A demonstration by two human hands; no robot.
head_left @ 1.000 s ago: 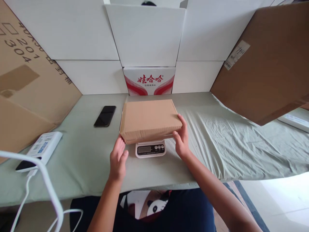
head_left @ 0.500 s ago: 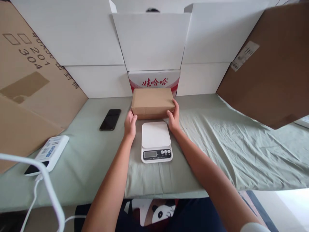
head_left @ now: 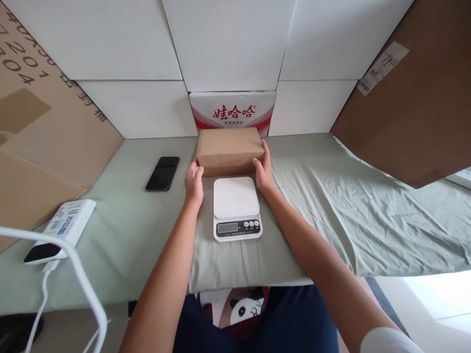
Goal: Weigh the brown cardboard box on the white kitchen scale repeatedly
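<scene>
A flat brown cardboard parcel (head_left: 228, 148) lies on the green-covered table (head_left: 140, 230), just behind a white kitchen scale (head_left: 236, 208) whose platform is bare. My left hand (head_left: 194, 180) rests against the parcel's near left corner. On the other side, my right hand (head_left: 263, 169) grips the near right corner. Both hands hold the parcel between them. The scale's display and buttons face me.
A black phone (head_left: 162, 173) lies left of the parcel. A white power bank (head_left: 61, 229) with a white cable (head_left: 79, 279) sits at the table's left front. A red-and-white printed carton (head_left: 232, 112) and white boards stand behind; brown cardboard sheets (head_left: 412, 103) lean at both sides.
The parcel was lifted off the scale and moved back; it now lies on the table behind the scale. Both hands stay on its near corners.
</scene>
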